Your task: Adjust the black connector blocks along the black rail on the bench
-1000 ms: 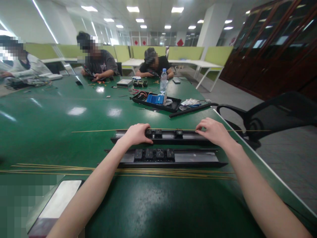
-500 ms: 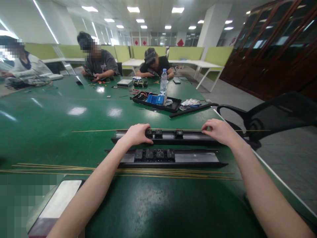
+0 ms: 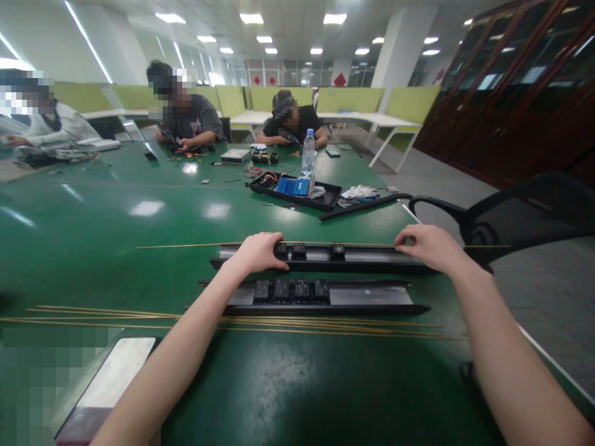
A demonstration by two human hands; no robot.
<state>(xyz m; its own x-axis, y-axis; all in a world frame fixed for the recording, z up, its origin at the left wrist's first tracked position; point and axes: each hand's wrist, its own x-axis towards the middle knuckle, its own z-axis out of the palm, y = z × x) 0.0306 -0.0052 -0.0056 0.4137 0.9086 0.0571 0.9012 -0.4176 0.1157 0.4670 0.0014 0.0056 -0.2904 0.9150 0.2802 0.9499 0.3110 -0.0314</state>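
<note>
A long black channel rail with a silvery inside lies across the table, several small black blocks seated in it. My left hand is closed around this rail and its blocks, thumb at the front and fingers behind. A thin brass-coloured rod runs along the rail's far edge, passing behind my left hand. My right hand pinches the rod near the rail's right end. Nearer to me lies a second black rail with black blocks side by side. Several loose brass-coloured rods lie in front of it.
A phone-like slab lies under my left forearm. Farther back are a black tray with blue parts, a water bottle, a black strip and gloves. A chair stands at right. Three people sit across the table.
My right hand has slid to the right along the rod, toward the rail's right end. The rod, both rails and my left hand stay in place.
</note>
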